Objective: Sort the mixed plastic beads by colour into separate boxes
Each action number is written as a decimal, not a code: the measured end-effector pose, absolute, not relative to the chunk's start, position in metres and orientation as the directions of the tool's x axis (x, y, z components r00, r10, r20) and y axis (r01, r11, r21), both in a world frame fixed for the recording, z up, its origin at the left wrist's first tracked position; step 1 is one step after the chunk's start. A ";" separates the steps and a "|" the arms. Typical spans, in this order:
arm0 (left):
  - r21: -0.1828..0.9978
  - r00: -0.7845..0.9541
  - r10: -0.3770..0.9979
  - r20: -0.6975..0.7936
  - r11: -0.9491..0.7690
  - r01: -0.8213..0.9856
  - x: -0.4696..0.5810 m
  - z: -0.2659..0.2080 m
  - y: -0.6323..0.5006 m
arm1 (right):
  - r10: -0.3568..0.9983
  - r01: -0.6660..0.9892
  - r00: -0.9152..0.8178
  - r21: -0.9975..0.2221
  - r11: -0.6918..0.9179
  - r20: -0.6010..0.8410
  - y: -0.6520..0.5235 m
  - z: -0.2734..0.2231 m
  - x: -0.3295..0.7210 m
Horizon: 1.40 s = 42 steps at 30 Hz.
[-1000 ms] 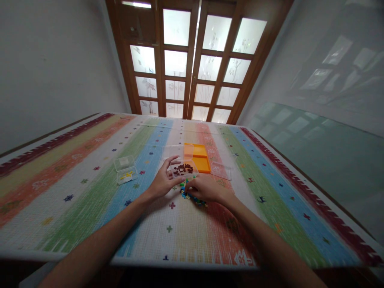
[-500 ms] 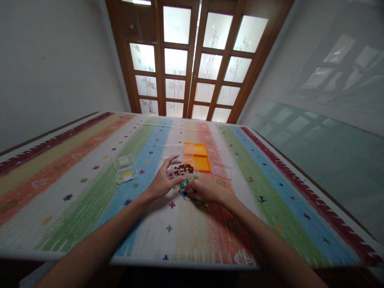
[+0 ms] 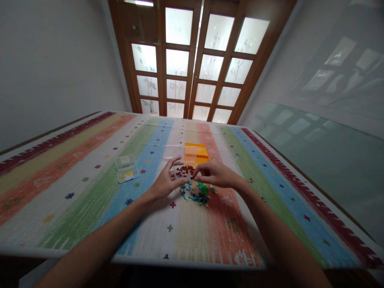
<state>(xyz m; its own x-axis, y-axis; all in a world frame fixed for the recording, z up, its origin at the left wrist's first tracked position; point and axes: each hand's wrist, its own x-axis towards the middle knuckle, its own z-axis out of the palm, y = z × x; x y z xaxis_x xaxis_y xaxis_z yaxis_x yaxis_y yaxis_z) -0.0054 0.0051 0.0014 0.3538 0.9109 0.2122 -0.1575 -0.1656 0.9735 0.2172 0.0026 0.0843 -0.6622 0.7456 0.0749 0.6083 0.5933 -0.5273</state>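
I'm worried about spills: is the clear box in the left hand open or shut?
Open: the clear box has its lid tipped back on the far side, with brown pieces visible inside.

From where I stood, I could read no words, numbers or brands. The tablecloth (image 3: 150, 240) bore plus-shaped marks (image 3: 170, 228) at the frame's lower centre; whether the white marks (image 3: 244, 257) further right were lettering, I couldn't tell.
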 end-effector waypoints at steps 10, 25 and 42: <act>0.970 0.416 0.881 0.226 -0.163 -0.182 -0.004 0.002 0.002 | 0.745 0.708 -0.667 -0.310 0.634 0.001 0.022 0.085 0.203; 0.971 0.438 0.873 0.214 -0.142 -0.190 -0.003 0.005 0.000 | 0.792 0.766 -0.610 -0.234 0.599 0.033 0.022 0.082 0.194; 0.978 0.386 0.904 0.186 -0.133 -0.159 -0.005 0.001 0.006 | 0.770 0.734 -0.630 -0.244 0.634 0.102 -0.002 0.091 0.197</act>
<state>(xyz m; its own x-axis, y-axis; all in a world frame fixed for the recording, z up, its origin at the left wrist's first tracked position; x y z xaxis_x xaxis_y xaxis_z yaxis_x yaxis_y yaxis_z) -0.0054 0.0056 0.0005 0.3861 0.9036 0.1858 -0.1591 -0.1331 0.9782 0.1968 -0.0020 0.0906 -0.6304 0.7696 0.1018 0.7341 0.6336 -0.2442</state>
